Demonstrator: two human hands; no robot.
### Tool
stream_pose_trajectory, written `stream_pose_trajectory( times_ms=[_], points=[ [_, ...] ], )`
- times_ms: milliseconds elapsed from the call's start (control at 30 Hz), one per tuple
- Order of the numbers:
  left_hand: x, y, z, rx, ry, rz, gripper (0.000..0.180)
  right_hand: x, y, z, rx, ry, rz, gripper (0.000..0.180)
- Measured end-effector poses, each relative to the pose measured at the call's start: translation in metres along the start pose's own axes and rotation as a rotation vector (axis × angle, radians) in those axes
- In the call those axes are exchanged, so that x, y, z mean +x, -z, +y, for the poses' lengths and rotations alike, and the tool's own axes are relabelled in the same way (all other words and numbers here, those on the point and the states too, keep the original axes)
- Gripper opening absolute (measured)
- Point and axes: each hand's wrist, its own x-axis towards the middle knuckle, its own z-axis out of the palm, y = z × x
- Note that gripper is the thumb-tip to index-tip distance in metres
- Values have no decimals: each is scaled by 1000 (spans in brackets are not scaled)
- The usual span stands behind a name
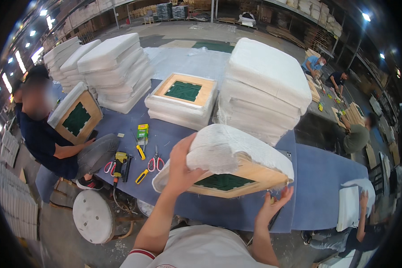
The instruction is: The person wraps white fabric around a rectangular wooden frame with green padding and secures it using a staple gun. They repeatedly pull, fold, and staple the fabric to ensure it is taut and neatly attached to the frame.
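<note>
A padded seat panel [268, 176] with a light wooden frame and a dark green mesh centre is tilted up in front of me, white padding over its upper side. My left hand [183, 165] is closed on its left part, fingers over the white padding [214, 149]. By the panel's lower right corner, my right hand [272, 207] has its thumb and fingers apart. A small yellowish bit shows at that palm; what it is I cannot make out. On the blue-grey table [176, 214] left of the panel lie a yellow-black staple gun [121, 165], red-handled scissors [155, 163] and yellow-handled screwdrivers [141, 152].
Tall stacks of white padded seats rise at the back left [114, 71] and back right [263, 89]. Between them lies a shorter stack [181, 96]. A green-yellow box [142, 134] stands near the tools. A seated person [44, 138] at left holds another panel; a round stool [93, 216] is below.
</note>
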Motion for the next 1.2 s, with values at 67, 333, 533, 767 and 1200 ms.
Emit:
stream_pose_trajectory(
  times_ms=[67, 333, 533, 767, 1200],
  points=[
    [-8, 0, -6, -131, 113, 21, 102, 13, 0, -19, 32, 395, -1, 79],
    [-19, 10, -17, -175, 183, 16, 106, 78, -47, -148, -125, 809, -415, 70],
    [-42, 29, -54, -223, 284, 107, 102, 128, -14, -68, -168, 395, -678, 52],
    [-87, 76, -108, -305, 752, 104, 92, 98, 36, 88, 49, -182, -497, 73],
    [-86, 122, -92, -187, 569, -50, 109, 34, -46, 163, 42, -356, -1040, 71]
  ],
)
